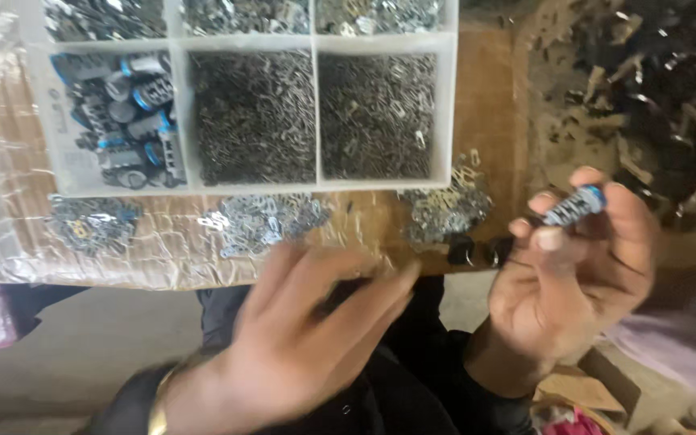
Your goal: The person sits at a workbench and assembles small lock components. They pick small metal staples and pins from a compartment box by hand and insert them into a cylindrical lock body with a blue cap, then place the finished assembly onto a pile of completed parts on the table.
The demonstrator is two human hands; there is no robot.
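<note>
My right hand [582, 274] is raised at the right and pinches a small grey cylinder with a blue end [575, 205] between thumb and fingertips. My left hand [308, 330], blurred by motion, hovers palm down with fingers spread near the table's front edge. Its fingertips lie just below a loose pile of small flat metal parts [263, 221]. Nothing shows in the left hand. Two small black parts [477, 250] lie on the table edge between the hands.
A clear compartment tray [183, 113] at the back holds grey-and-blue cylinders [126, 113] and two bins of tiny dark metal pieces [255, 117]. More metal piles [90, 224] [445, 205] lie on the plastic-covered brown table [489, 105]. A heap of scrap parts [646, 89] lies right.
</note>
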